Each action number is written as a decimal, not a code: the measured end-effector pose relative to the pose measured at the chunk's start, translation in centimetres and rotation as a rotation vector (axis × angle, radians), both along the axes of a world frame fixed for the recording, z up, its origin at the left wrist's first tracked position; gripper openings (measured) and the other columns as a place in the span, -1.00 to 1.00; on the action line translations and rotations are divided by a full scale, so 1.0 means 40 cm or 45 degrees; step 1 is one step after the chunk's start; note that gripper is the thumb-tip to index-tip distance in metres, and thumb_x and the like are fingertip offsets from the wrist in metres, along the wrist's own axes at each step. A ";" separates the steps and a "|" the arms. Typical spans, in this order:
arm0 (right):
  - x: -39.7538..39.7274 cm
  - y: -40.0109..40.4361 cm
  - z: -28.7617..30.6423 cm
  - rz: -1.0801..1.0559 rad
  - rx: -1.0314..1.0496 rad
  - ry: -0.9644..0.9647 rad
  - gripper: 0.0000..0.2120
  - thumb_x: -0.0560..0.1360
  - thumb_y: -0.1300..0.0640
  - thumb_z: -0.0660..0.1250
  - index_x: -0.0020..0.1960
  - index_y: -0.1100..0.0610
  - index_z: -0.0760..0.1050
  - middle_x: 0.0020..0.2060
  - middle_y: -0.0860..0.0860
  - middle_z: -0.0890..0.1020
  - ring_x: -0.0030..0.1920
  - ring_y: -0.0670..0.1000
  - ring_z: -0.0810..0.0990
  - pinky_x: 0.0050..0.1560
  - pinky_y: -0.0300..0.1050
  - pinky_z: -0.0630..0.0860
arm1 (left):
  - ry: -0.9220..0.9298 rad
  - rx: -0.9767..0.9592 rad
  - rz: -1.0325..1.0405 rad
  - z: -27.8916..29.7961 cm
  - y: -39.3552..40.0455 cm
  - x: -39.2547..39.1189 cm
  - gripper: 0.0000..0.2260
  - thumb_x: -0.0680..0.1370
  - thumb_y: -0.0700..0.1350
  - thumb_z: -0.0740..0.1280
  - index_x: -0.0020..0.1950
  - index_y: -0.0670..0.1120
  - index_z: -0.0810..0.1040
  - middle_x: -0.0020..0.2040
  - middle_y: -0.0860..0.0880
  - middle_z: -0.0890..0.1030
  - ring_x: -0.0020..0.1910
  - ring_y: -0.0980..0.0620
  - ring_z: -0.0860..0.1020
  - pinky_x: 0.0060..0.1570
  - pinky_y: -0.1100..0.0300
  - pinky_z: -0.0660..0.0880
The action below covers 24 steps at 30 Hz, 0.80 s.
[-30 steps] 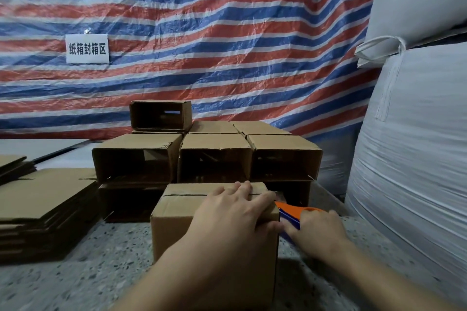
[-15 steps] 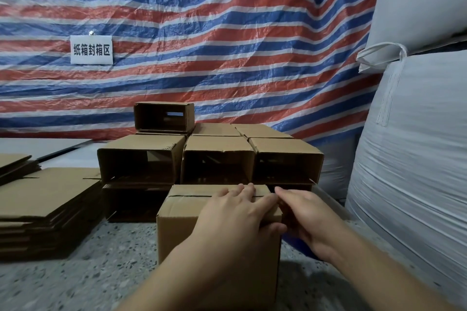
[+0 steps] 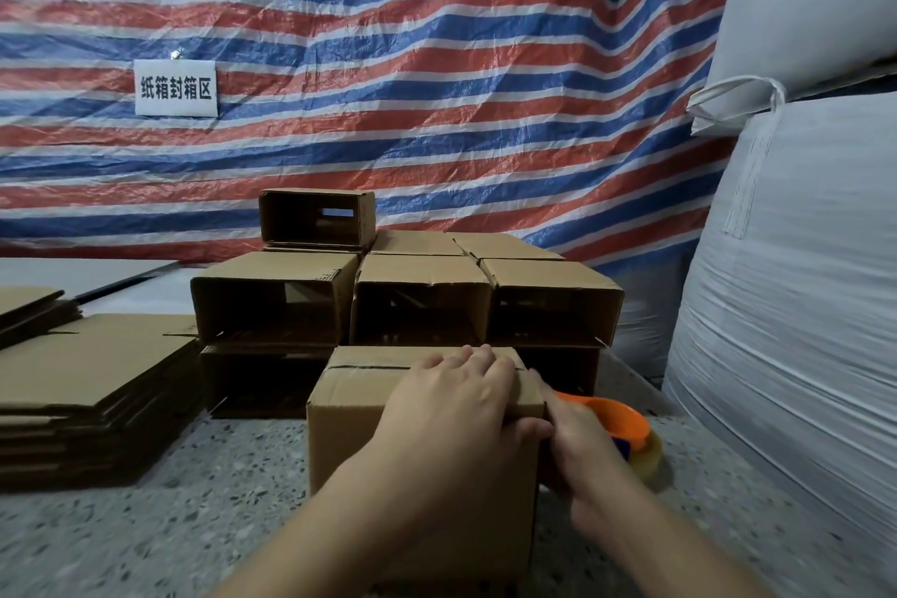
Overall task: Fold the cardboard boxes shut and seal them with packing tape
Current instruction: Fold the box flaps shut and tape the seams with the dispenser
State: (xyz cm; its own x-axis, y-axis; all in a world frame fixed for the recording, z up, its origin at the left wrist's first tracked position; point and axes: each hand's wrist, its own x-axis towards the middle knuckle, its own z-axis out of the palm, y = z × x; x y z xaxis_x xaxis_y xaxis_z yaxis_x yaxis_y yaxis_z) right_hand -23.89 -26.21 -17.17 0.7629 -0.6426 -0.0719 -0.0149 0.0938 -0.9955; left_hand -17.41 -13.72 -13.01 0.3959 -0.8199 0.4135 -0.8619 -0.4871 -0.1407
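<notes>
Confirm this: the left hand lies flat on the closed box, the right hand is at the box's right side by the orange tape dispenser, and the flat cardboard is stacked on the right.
One thing is wrong. The flat cardboard is stacked on the left, not the right, as the head view shows. The rest stands: the left hand lies flat on the closed box, and the right hand is at its right side by the orange tape dispenser.
</notes>
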 end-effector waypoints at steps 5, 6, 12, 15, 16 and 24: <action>-0.025 -0.019 -0.029 -0.045 -0.279 0.090 -0.71 0.67 -0.02 0.20 -0.01 0.15 0.57 -0.11 0.10 0.63 -0.05 0.07 0.57 0.01 0.00 0.48 | 0.033 0.005 0.002 0.004 0.003 -0.006 -0.35 0.58 0.35 0.01 0.55 0.00 0.17 0.58 -0.04 0.21 0.56 -0.01 0.14 0.51 0.05 0.07; -0.031 -0.029 -0.011 -0.073 -0.381 -0.023 -0.68 0.67 -0.09 0.14 0.10 0.10 0.55 -0.02 0.01 0.62 0.02 -0.01 0.56 0.06 -0.06 0.49 | 0.036 0.004 0.004 0.006 0.001 -0.007 -0.35 0.58 0.35 0.02 0.55 -0.01 0.17 0.58 -0.04 0.20 0.56 -0.01 0.14 0.51 0.05 0.08; -0.029 -0.001 0.039 0.309 -0.422 -0.261 -0.12 0.34 -0.59 -0.03 0.58 -0.23 0.14 0.35 -0.39 0.33 0.33 -0.36 0.36 0.19 -0.36 0.37 | -0.029 -0.002 0.008 0.004 0.005 -0.008 -0.31 0.59 0.33 0.02 0.58 -0.07 0.12 0.59 -0.08 0.17 0.56 -0.02 0.14 0.52 0.08 0.08; -0.016 0.022 -0.001 0.350 -0.249 -0.280 -0.11 0.30 -0.51 0.01 0.58 -0.20 0.16 0.25 -0.29 0.47 0.19 -0.27 0.53 0.00 -0.34 0.54 | -0.031 0.015 0.000 0.003 0.007 -0.011 -0.32 0.61 0.29 0.06 0.59 -0.08 0.07 0.60 -0.09 0.13 0.57 -0.04 0.10 0.51 0.08 0.05; -0.016 0.023 -0.011 0.354 -0.194 -0.306 -0.10 0.29 -0.52 0.03 0.58 -0.21 0.18 0.27 -0.26 0.47 0.23 -0.21 0.50 0.00 -0.32 0.52 | -0.023 0.011 -0.006 0.004 0.006 -0.011 -0.32 0.61 0.29 0.07 0.59 -0.09 0.07 0.60 -0.10 0.12 0.57 -0.04 0.10 0.51 0.07 0.05; -0.033 0.019 -0.039 0.332 -0.218 -0.260 -0.45 0.37 -0.48 0.02 0.22 -0.36 0.55 0.24 -0.24 0.64 0.32 -0.19 0.53 0.38 -0.04 0.47 | 0.187 -0.314 -0.152 -0.004 0.023 -0.007 -0.36 0.60 0.29 0.07 0.60 0.03 0.06 0.62 0.02 0.00 0.57 0.08 0.06 0.47 0.16 0.12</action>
State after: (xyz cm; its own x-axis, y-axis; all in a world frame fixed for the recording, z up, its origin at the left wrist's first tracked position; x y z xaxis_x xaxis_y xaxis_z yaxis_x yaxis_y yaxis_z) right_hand -25.22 -25.45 -18.71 0.8900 -0.4143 0.1905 0.1842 -0.0555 -0.9813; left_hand -17.71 -12.81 -13.16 0.3731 -0.7464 0.5510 -0.9175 -0.3852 0.0993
